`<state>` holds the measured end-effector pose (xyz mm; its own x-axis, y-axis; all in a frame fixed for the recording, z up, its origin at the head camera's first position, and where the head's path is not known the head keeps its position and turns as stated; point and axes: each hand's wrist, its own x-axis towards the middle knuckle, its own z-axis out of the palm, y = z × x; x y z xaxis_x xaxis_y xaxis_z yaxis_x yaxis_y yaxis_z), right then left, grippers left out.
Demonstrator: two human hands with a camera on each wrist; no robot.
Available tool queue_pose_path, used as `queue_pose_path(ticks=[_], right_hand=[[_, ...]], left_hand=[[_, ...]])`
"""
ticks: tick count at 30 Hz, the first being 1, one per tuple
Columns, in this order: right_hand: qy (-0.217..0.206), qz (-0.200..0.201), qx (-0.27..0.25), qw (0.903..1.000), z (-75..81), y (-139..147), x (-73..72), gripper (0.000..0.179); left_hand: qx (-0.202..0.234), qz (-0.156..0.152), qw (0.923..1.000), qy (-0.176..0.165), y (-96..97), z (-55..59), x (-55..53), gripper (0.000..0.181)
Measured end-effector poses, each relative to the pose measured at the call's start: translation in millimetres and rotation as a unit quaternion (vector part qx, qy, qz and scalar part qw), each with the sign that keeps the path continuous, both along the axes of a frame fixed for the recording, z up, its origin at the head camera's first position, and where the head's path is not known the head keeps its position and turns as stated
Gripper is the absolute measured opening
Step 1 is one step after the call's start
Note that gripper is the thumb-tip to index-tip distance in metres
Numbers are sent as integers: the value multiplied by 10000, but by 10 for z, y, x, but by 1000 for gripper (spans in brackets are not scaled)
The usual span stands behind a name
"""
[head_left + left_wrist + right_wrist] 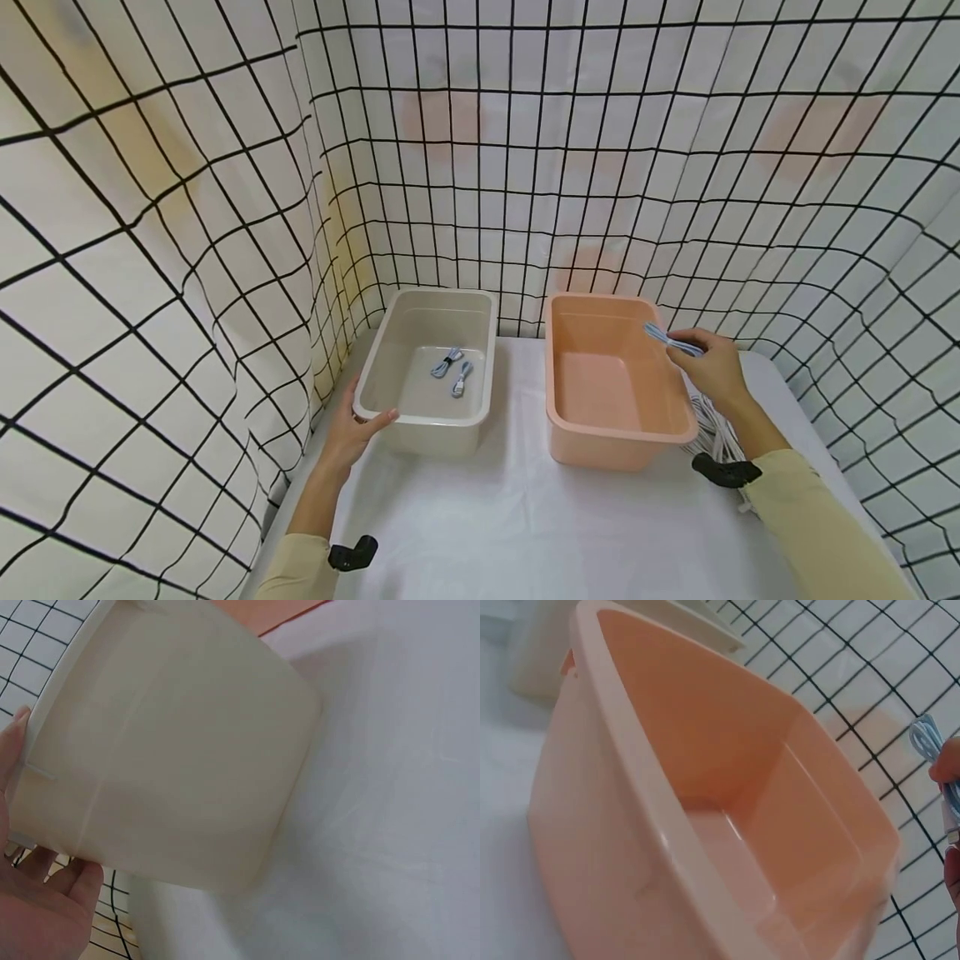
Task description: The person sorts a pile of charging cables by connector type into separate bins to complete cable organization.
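Note:
My left hand (350, 435) grips the near left corner of a beige plastic bin (442, 421), thumb over the rim and fingers round the outer wall. Inside that bin lie two small bundled cables, one with a dark tie (447, 362) and one paler (462, 379). Over the right rim of an orange plastic bin (592, 446), my right hand (708, 367) pinches a folded light-blue cable (658, 334). The right wrist view shows the cable's looped end (925, 736) beyond the fingertips. The visible floor of the orange bin (727, 851) holds nothing.
White cables (716, 429) lie in a heap right of the orange bin, partly hidden by my right forearm. A black wire grid (525, 150) rises behind and on both sides of the white-covered table (517, 517). A gap separates the two bins.

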<state>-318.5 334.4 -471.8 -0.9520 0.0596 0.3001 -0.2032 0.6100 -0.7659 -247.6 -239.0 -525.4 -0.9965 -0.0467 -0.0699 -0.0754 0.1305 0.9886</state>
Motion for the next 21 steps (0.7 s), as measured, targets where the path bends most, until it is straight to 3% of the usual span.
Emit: queue_pose_path(ticks=[4, 7, 21], right_hand=[[-28, 84, -105, 9999, 20, -153, -125, 33], [10, 188, -215, 9996, 35, -288, -213, 32], [163, 1280, -545, 9901, 122, -1088, -583, 29]], left_hand=[[-71, 19, 9999, 134, -36, -150, -70, 105], [-141, 42, 9997, 200, -40, -195, -83, 105], [-182, 84, 9995, 237, -44, -212, -74, 106]])
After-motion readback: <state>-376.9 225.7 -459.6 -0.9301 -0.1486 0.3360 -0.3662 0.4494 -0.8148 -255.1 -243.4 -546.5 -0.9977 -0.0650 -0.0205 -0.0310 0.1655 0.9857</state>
